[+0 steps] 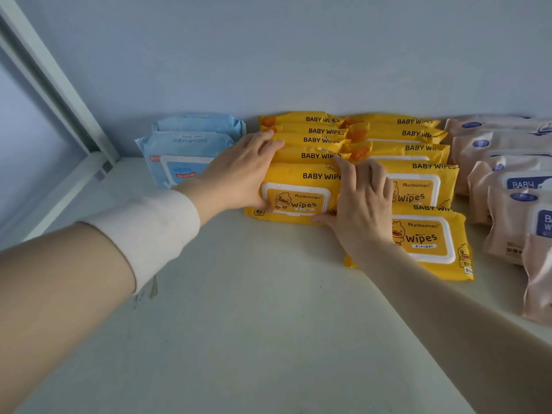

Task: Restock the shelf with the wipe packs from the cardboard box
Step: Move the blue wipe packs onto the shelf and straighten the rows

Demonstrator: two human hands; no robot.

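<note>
- Left hand (pixel 239 171): laid flat with fingers extended against the left end of the left row of yellow wipe packs (pixel 310 138). The thumb sits at the lower left corner of the front yellow pack (pixel 298 192); the fingertips reach the upper packs in the row. The hand presses and does not enclose any pack.
- Right hand (pixel 361 204): spread palm-down over the right end of the front yellow pack, fingers splayed, index finger pointing toward the back. The thumb lies along the pack's lower front edge. It rests on the pack; no closed grasp is visible.
- A white band (pixel 149 231) wraps the left forearm just behind the wrist.
- Left row of yellow wipe packs: overlapping packs leaning back toward the wall (pixel 298 55), each printed "BABY WIPES". The front yellow pack shows a duck graphic and a white lid.
- Right row of yellow wipe packs (pixel 415 162): stands just beside the left row and extends further forward; its nearest pack (pixel 433 243) lies partly under the right forearm.
- Blue wipe packs (pixel 185 150): two, at the left of the yellow rows, touching the left hand's side of the row.
- Beige wipe packs (pixel 507 180): a row at the right edge, running toward the front.
- All packs stand on the pale shelf (pixel 239 324). A white frame post (pixel 59 94) runs diagonally at the left.
</note>
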